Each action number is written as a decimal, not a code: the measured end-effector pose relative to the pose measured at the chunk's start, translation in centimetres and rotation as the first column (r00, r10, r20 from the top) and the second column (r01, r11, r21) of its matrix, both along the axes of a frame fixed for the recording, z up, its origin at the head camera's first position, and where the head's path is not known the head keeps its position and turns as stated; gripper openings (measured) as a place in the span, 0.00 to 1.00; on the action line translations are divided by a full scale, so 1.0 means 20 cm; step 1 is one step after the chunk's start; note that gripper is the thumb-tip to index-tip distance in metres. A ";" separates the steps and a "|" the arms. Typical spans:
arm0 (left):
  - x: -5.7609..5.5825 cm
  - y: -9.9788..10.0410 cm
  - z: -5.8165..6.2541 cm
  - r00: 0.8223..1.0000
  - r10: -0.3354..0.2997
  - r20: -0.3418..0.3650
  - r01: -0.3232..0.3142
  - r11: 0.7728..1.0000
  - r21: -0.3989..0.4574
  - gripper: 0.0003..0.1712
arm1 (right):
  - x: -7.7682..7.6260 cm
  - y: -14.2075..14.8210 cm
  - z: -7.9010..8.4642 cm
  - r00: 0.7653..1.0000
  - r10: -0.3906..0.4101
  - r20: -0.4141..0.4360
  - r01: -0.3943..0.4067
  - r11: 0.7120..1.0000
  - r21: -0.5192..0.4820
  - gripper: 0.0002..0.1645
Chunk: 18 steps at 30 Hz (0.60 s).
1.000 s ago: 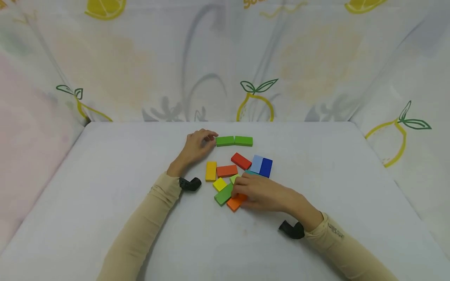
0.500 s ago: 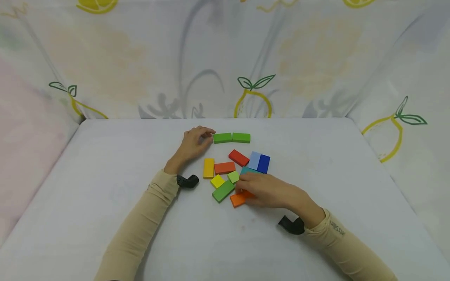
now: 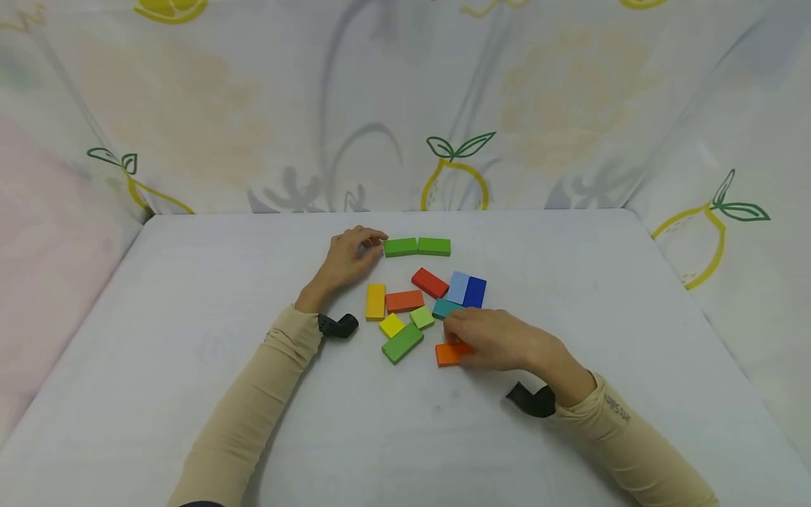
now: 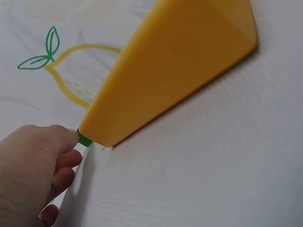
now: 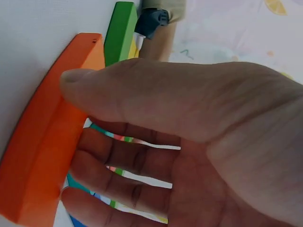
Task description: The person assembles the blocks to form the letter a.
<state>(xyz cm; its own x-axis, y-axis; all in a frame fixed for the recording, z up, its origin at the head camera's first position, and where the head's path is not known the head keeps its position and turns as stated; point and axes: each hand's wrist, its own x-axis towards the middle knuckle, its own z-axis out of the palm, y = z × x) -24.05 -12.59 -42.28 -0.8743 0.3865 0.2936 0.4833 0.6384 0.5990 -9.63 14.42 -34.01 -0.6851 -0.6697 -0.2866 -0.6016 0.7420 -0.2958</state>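
Note:
My right hand (image 3: 507,341) grips an orange block (image 3: 447,355) at the near side of a scatter of coloured wooden blocks. In the right wrist view, the thumb lies on one side of that orange block (image 5: 45,142) and the fingertips are at the other. A teal block (image 3: 445,308) lies just beyond this hand, partly covered by it. At the back, my left hand (image 3: 347,259) rests with loosely bent fingers at the left end of a green block (image 3: 400,247). A second green block (image 3: 434,246) continues that row end to end.
Between the hands lie yellow-orange (image 3: 376,301), orange-red (image 3: 404,301), red (image 3: 429,282), yellow (image 3: 391,325), light green (image 3: 422,317) and green (image 3: 402,343) blocks. Light blue (image 3: 457,287) and dark blue (image 3: 474,292) blocks lie side by side. Lemon-printed cloth (image 3: 285,105) hangs behind the white table (image 3: 222,282).
My right hand has moved right with the orange block, away from the green and light green blocks. More of the light green and teal blocks shows. The left hand stays by the green row.

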 end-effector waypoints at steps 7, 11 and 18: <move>0.00 -0.02 0.02 0.998 -0.046 0.047 0.045 0.999 0.025 0.17 | -0.01 0.03 0.03 0.996 -0.088 0.026 0.086 0.994 0.065 0.10; 0.01 -0.07 0.08 0.988 -0.107 0.110 0.100 0.993 0.066 0.18 | -0.01 0.04 0.04 0.989 -0.141 0.048 0.136 0.986 0.096 0.10; 0.06 -0.12 0.20 0.958 -0.215 0.188 0.217 0.976 0.012 0.17 | -0.05 0.10 0.05 0.979 -0.171 0.108 0.158 0.980 0.122 0.09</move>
<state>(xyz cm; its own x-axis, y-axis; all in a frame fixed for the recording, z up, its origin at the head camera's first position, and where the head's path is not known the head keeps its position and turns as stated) -22.93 -15.07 -38.26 -0.8087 0.5740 0.1286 0.4900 0.5364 0.6872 -10.54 16.41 -32.99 -0.7403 -0.5097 -0.4383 -0.4348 0.8603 -0.2661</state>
